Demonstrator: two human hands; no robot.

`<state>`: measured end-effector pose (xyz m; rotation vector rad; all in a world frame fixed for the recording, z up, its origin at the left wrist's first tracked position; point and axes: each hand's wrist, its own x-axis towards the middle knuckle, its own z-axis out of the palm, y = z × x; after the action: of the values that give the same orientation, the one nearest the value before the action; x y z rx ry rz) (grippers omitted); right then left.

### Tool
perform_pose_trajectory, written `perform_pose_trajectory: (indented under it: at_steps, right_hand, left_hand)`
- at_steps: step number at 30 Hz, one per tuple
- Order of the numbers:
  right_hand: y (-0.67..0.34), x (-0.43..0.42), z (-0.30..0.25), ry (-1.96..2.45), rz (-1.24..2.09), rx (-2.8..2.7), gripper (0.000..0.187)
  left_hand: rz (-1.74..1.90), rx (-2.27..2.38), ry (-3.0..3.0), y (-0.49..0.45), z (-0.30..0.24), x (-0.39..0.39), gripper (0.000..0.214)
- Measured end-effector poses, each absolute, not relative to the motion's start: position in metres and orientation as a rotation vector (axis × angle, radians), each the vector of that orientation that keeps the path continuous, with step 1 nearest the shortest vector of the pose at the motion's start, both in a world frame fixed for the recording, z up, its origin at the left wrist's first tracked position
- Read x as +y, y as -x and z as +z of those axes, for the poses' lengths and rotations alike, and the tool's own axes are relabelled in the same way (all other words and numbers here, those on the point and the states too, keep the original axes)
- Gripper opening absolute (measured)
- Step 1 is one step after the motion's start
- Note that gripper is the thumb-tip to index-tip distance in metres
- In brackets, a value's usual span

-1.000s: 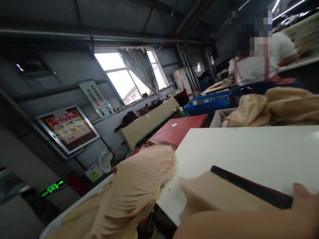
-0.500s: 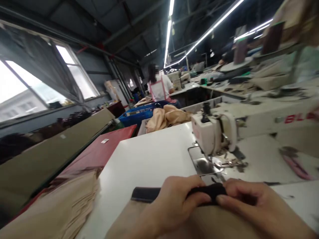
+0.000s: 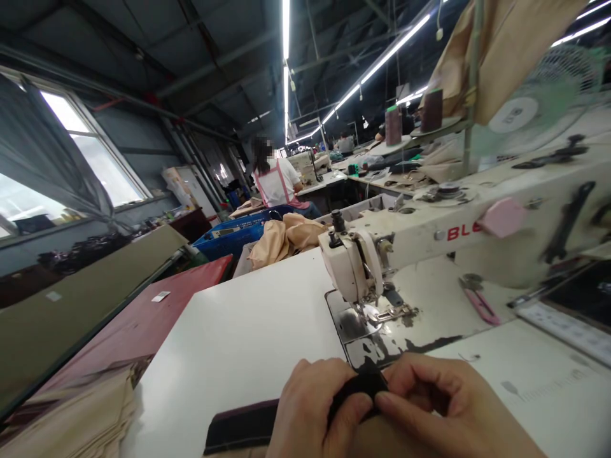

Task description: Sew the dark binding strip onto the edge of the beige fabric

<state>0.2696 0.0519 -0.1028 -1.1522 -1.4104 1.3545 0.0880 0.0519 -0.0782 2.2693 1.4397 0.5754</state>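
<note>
A beige fabric piece (image 3: 382,439) with a black band (image 3: 243,425) along its edge lies at the front of the sewing table, partly below the view. My left hand (image 3: 315,410) is closed on the band, thumb in front and fingers behind. Just to its right, my right hand (image 3: 443,404) pinches the same edge, and the thumbs almost meet. Between them the band bends up into a small fold. Beyond the hands stands a white sewing machine (image 3: 353,264), its presser foot area apart from the fabric.
Pink-handled thread snips (image 3: 480,302) lie under the machine arm. A stack of beige fabric (image 3: 71,413) is at lower left, beside a red surface (image 3: 157,318). Behind the table are beige cloth (image 3: 286,238) and a blue bin (image 3: 233,232). A person (image 3: 281,181) sits farther back.
The view has swung right, so more of the machine arm shows. Both hands still grip the black band and now appear lower in the picture, farther from the machine's needle area.
</note>
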Motion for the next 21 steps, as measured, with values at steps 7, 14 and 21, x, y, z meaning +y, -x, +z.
perform_pose_trajectory:
  at_steps: [7,14,21]
  right_hand:
    - [-0.2722,0.0585,-0.1141,0.897,1.647,-1.262,0.023]
    - [-0.2745,0.056,-0.1058,0.886,1.763,-1.264,0.014]
    - [-0.2739,0.0574,-0.1111,0.881,1.74,-1.252,0.016]
  left_hand:
    - [0.717,1.337,-2.085,-0.0905,-0.0795,0.0512,0.018]
    - [0.737,1.451,-1.96,-0.0938,-0.0822,0.0471,0.019]
    - [0.799,1.457,-2.009,-0.0967,-0.0841,0.0451,0.018]
